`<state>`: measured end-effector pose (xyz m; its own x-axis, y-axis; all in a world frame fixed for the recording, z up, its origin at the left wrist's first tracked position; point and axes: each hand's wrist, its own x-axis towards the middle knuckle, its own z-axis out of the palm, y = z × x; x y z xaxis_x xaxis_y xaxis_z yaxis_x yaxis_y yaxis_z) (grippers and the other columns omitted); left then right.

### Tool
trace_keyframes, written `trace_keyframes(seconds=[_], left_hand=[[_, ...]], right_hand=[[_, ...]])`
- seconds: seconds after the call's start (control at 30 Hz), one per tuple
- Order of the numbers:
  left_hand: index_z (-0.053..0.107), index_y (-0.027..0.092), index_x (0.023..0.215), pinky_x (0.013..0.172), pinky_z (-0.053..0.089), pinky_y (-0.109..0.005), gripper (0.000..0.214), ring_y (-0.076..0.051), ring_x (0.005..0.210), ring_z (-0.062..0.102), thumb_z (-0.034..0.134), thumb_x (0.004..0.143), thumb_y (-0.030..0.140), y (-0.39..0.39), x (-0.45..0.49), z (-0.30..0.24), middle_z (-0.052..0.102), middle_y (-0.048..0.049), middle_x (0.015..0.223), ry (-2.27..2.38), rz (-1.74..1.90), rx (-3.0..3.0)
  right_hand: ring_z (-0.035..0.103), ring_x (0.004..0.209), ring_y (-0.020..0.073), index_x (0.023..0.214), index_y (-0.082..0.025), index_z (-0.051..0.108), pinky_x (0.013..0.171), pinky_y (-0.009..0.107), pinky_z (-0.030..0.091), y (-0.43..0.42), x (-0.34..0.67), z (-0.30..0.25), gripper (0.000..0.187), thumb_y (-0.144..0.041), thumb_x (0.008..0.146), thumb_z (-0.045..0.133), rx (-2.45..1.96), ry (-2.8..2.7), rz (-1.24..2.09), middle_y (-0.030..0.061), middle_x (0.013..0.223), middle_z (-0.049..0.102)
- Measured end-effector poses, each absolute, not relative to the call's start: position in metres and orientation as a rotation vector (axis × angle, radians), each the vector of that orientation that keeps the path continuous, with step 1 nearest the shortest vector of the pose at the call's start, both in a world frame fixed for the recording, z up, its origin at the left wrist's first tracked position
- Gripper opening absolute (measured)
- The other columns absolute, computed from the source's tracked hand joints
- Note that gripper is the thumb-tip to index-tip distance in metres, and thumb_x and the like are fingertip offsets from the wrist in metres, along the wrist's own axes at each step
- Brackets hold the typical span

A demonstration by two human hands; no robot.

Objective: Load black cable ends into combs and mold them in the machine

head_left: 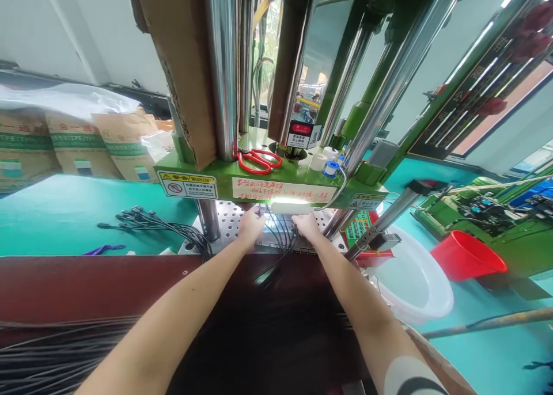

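Note:
Both hands reach in under the green head of a press machine, above a metal mold [273, 239] on a perforated plate [227, 217]. My left hand [252, 224] is at the mold's left side with its fingers curled closed; what they hold is hidden. On the right side my right hand [306, 225] is closed too, its fingertips beside the cables, their grip not clear. Several thin black cables [283, 236] run across the mold between the hands and hang over the front edge. A lit white lamp [291, 207] shines just above them.
Red-handled scissors [260, 161] and blue-and-white tape rolls [330, 168] lie on the green press head [224, 170]. A bundle of black cables [162, 225] rests at left. To the right are a green button panel [358, 228], a white tub [440, 294] and a red bucket [469, 257].

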<state>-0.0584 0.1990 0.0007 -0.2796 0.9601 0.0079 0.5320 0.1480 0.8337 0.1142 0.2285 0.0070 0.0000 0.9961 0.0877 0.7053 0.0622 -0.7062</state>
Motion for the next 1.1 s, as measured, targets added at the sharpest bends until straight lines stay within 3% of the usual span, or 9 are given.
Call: trace_keyframes(seconds=[0.17,0.33,0.47,0.57,0.67,0.87,1.1], left_hand=[[0.053,0.012,0.108,0.077,0.043,-0.033,0.034,-0.024,0.085,0.060,0.043,0.077,0.021,0.197,-0.068,-0.001,0.064,-0.0087,0.077,2.017,0.810,1.788],[0.050,0.008,0.113,0.072,0.044,-0.036,0.037,-0.026,0.080,0.062,0.033,0.081,0.014,0.203,-0.065,-0.002,0.065,-0.0147,0.080,2.124,0.615,1.942],[0.052,0.010,0.111,0.072,0.045,-0.037,0.036,-0.026,0.085,0.061,0.032,0.081,0.014,0.202,-0.061,0.008,0.064,-0.0149,0.085,2.172,0.560,2.001],[0.055,0.014,0.108,0.078,0.044,-0.036,0.034,-0.025,0.097,0.057,0.033,0.084,0.024,0.197,-0.051,0.018,0.063,-0.0135,0.097,2.160,0.598,2.074],[0.058,0.012,0.104,0.076,0.045,-0.036,0.036,-0.027,0.098,0.055,0.037,0.082,0.031,0.194,-0.041,0.022,0.064,-0.0140,0.092,2.127,0.599,2.125],[0.062,0.007,0.096,0.074,0.046,-0.035,0.030,-0.026,0.088,0.058,0.039,0.078,0.015,0.203,-0.043,0.011,0.064,-0.0163,0.082,2.092,0.546,2.142],[0.062,0.008,0.093,0.075,0.046,-0.034,0.028,-0.024,0.088,0.058,0.040,0.076,0.010,0.212,-0.047,0.001,0.063,-0.0145,0.082,2.088,0.579,2.155]], right_hand=[[0.058,0.093,0.0266,0.084,-0.016,0.065,0.083,0.034,0.041,0.234,0.118,0.012,0.020,-0.017,0.075,0.048,-1.774,-1.961,0.342,0.0102,0.085,0.066],[0.057,0.097,0.0265,0.101,-0.014,0.062,0.085,0.034,0.040,0.233,0.118,0.009,0.030,-0.017,0.081,0.041,-1.788,-2.118,0.172,0.0129,0.096,0.065],[0.058,0.092,0.0226,0.101,-0.016,0.062,0.085,0.032,0.040,0.240,0.121,0.017,0.030,-0.020,0.083,0.039,-1.750,-2.201,0.124,0.0098,0.096,0.065],[0.059,0.086,0.0196,0.102,-0.018,0.061,0.085,0.032,0.041,0.245,0.116,0.027,0.031,-0.023,0.085,0.036,-1.703,-2.260,0.110,0.0063,0.091,0.067],[0.058,0.091,0.0197,0.102,-0.019,0.061,0.087,0.031,0.041,0.246,0.106,0.032,0.028,-0.024,0.083,0.041,-1.652,-2.326,0.081,0.0057,0.095,0.066],[0.053,0.103,0.0216,0.104,-0.015,0.061,0.093,0.031,0.036,0.234,0.093,0.026,0.031,-0.014,0.080,0.041,-1.614,-2.398,0.002,0.0090,0.105,0.064],[0.053,0.103,0.0243,0.100,-0.013,0.063,0.089,0.033,0.038,0.231,0.094,0.017,0.031,-0.015,0.081,0.038,-1.670,-2.413,-0.061,0.0131,0.104,0.063]])
